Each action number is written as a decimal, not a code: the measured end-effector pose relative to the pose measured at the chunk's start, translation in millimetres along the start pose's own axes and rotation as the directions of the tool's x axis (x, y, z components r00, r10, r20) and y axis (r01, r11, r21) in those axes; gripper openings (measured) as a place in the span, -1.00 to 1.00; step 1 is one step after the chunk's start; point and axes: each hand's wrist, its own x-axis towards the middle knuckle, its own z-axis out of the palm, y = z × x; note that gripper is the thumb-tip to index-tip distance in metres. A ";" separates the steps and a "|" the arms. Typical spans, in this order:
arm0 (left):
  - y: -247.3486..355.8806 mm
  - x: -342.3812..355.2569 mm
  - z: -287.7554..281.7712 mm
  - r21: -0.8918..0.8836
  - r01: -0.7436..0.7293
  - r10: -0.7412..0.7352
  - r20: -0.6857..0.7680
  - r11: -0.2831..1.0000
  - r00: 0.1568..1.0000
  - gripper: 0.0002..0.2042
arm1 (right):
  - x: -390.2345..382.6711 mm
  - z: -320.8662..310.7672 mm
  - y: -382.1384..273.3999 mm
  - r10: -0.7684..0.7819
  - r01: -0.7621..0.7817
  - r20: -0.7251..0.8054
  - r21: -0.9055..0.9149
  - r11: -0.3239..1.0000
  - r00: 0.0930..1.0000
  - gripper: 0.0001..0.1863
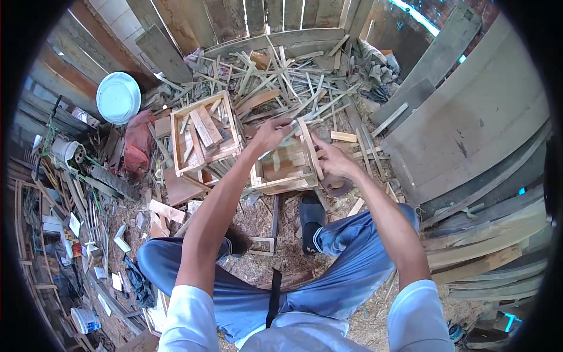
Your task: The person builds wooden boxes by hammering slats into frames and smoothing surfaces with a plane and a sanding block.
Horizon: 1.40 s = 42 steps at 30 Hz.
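A small rectangular wooden frame (287, 185), like an open box or stool frame, stands on the ground before my knees. My left hand (271, 136) is at its far left corner, fingers closed around something pale and thin that I cannot make out. My right hand (335, 159) is closed on the frame's right rail, the index finger reaching toward the far corner. Left of this frame stands a second wooden frame (176, 141), with several short boards (205, 126) lying across its top.
A heap of thin wood strips (281, 73) lies beyond the frames. A pale round basin (118, 98) and a red bag (138, 144) are at the left. On the right lean a large grey panel (469, 111) and stacked planks (492, 246). Wood shavings cover the floor.
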 end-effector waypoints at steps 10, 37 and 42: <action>-1.8 8.5 -12.5 -0.035 0.055 -0.056 -0.046 0.998 0.997 -0.52 | 6.1 0.0 -34.2 0.122 -0.136 0.107 0.129 0.982 0.987 -0.09; -8.4 4.0 -27.4 0.094 -0.036 0.042 -0.058 0.995 0.997 -0.53 | 23.7 11.9 -20.4 0.011 -0.011 0.007 -0.006 1.000 1.000 0.00; -11.6 1.0 -30.0 0.031 -0.091 0.092 -0.021 0.995 0.996 -0.54 | 22.3 17.6 -24.0 -0.003 0.001 -0.048 -0.037 0.999 0.999 0.00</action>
